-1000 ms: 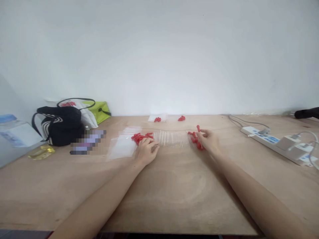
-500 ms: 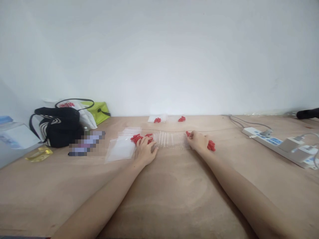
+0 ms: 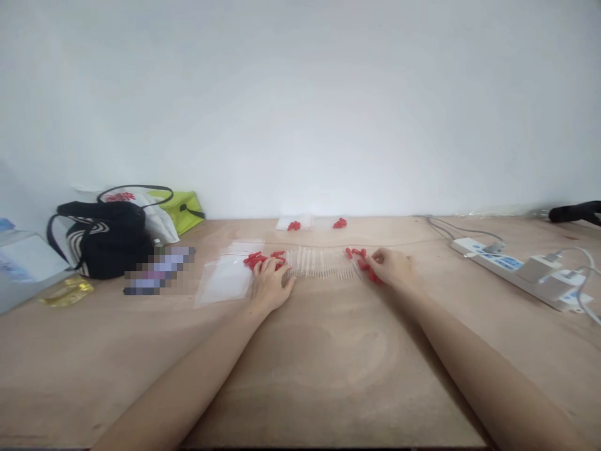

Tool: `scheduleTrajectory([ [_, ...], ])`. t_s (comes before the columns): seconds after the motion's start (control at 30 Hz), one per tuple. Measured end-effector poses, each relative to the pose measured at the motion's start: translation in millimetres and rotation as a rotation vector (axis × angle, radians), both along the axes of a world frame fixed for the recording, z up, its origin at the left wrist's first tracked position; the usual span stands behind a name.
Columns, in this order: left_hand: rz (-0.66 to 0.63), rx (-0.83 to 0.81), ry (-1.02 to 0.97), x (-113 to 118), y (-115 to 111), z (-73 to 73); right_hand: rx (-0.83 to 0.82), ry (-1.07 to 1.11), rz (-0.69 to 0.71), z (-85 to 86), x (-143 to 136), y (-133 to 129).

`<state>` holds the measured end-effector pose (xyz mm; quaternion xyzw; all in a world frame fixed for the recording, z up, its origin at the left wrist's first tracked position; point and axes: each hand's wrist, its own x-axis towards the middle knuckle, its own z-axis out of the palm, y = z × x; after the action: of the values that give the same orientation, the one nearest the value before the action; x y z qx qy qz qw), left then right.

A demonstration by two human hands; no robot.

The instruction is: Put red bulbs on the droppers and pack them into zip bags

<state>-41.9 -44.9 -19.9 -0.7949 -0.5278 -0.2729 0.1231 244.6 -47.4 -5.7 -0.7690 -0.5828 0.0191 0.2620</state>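
Far to the left of the left hand (image 3: pixel 270 283) sit a black bag (image 3: pixel 110 241) and a blurred-out patch. Just left of that hand lies a clear plastic bag (image 3: pixel 225 279). The hand rests curled, palm down, on a heap of red caps (image 3: pixel 260 257) at the left end of a row of clear tubes (image 3: pixel 319 262); whether it pinches a cap I cannot tell. The right hand (image 3: pixel 389 266), at the row's other end, is loosely closed among more red caps (image 3: pixel 357 253), its grip equally hidden. A careless nudge from either hand could roll the tubes apart or scatter caps. Right of it, a power strip (image 3: pixel 511 270) is partly cut off.
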Motion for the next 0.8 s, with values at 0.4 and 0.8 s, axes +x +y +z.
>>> scheduleTrajectory([
  [0.4, 0.184, 0.001, -0.022, 3, 3, 4.3, -0.054, -0.216, 0.073, -12.1, -17, 3],
  [0.8, 0.458, -0.165, 0.072, 26, 50, 17.3, 0.011, -0.225, 0.020, -14.3, -18, 2],
])
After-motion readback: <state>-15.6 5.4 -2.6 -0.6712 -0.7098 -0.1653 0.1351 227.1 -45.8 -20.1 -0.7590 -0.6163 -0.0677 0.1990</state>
